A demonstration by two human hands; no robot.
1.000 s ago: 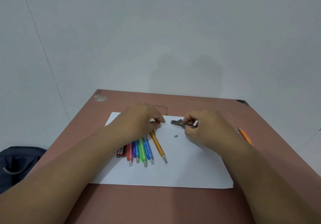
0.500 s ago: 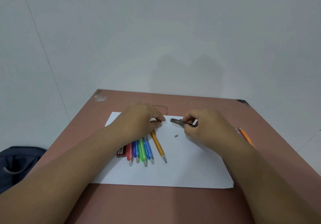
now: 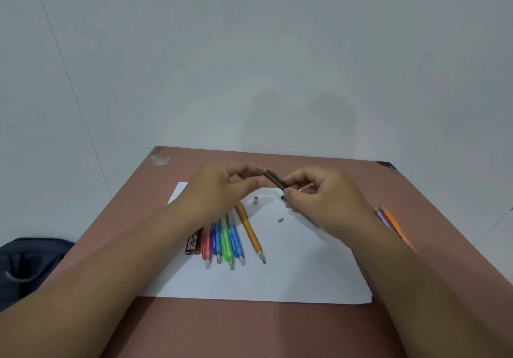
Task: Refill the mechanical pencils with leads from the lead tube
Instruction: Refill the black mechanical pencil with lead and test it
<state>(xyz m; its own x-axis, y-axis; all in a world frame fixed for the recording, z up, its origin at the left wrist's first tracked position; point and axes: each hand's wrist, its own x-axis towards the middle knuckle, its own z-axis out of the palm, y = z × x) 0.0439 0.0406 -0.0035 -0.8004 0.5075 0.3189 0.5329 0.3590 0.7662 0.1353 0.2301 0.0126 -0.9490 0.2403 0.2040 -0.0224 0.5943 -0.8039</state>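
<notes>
Dark grey pencil [image 3: 275, 181] tilted, pinched by right hand [image 3: 327, 199] fingers [image 3: 290, 192]

Brown table [image 3: 249, 330], white paper sheet [image 3: 277, 280] on it; dark bag [image 3: 27, 263] on floor, left.

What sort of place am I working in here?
Probably a plain study or classroom desk: a brown table against a bare white wall, paper with pencils, and a bag on the floor.

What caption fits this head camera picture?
Right hand holds a dark pencil above white paper; left hand reaches toward its end.
</notes>
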